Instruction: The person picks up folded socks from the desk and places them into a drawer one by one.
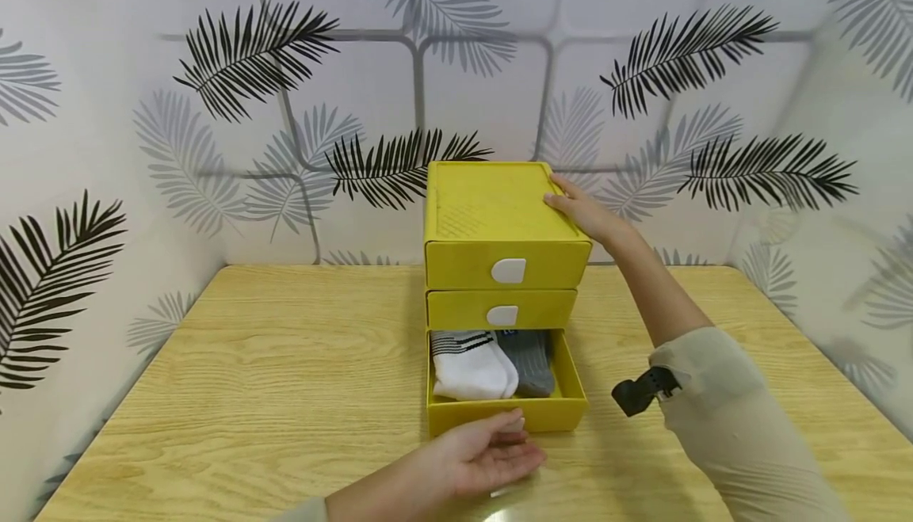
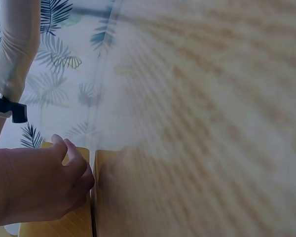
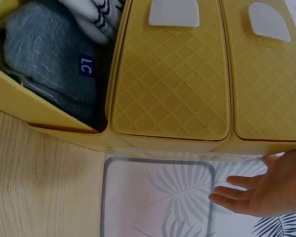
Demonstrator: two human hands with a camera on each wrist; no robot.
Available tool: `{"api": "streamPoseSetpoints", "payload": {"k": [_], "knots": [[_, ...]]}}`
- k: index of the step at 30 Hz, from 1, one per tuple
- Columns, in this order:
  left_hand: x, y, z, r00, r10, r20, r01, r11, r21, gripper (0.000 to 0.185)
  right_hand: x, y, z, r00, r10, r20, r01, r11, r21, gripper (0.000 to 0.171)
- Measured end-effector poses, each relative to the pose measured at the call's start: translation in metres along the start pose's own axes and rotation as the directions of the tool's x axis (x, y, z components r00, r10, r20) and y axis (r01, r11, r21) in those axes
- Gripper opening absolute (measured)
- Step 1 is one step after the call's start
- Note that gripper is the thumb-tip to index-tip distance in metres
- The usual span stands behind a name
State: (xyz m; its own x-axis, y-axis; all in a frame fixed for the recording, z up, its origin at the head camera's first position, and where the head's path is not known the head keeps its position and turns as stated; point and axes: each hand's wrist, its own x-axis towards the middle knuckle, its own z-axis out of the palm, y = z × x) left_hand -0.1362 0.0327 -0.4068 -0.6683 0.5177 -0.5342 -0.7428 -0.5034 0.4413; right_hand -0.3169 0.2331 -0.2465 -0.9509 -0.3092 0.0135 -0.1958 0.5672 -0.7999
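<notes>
A yellow three-drawer cabinet (image 1: 499, 213) stands at the back middle of the wooden table (image 1: 285, 379). Its bottom drawer (image 1: 549, 413) is pulled out and holds white striped socks (image 1: 471, 363) beside grey socks (image 1: 531, 360). The upper two drawers are closed, each with a white handle (image 1: 508, 270). My right hand (image 1: 581, 209) rests with straight fingers on the cabinet's top right edge. My left hand (image 1: 492, 451) lies relaxed, palm turned up, just in front of the open drawer's front wall and holds nothing. In the right wrist view, the grey socks (image 3: 44, 69) fill the open drawer.
Walls papered with a leaf pattern (image 1: 250, 55) close in the table at the back and both sides. A black wrist camera mount (image 1: 642, 391) sits on my right sleeve. Bare tabletop lies to the left and right of the cabinet.
</notes>
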Motion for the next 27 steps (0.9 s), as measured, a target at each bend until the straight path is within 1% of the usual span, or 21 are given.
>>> {"api": "streamPoseSetpoints", "payload": {"k": [4, 10, 17, 22, 27], "knots": [[0.004, 0.005, 0.000, 1.000, 0.014, 0.011, -0.014, 1.000, 0.016, 0.030, 0.001, -0.002, 0.001, 1.000, 0.006, -0.007, -0.006, 1.000, 0.009, 0.060], [0.010, 0.014, 0.002, 1.000, -0.003, 0.024, 0.002, 1.000, 0.014, 0.028, 0.001, -0.003, 0.001, 1.000, 0.014, -0.012, -0.014, 1.000, 0.018, 0.060], [0.019, 0.024, 0.006, 1.000, -0.009, 0.003, 0.009, 1.000, -0.016, 0.040, 0.002, -0.002, 0.000, 1.000, 0.025, -0.018, -0.025, 1.000, 0.007, 0.060], [0.027, 0.034, 0.008, 1.000, -0.008, -0.014, 0.007, 0.999, -0.044, 0.042, 0.002, -0.002, 0.000, 0.999, 0.029, -0.019, -0.029, 1.000, 0.009, 0.060], [0.035, 0.044, 0.010, 0.999, -0.007, -0.034, 0.004, 0.997, -0.074, 0.046, 0.004, 0.000, 0.000, 0.999, 0.033, -0.019, -0.032, 0.999, 0.033, 0.061]]}}
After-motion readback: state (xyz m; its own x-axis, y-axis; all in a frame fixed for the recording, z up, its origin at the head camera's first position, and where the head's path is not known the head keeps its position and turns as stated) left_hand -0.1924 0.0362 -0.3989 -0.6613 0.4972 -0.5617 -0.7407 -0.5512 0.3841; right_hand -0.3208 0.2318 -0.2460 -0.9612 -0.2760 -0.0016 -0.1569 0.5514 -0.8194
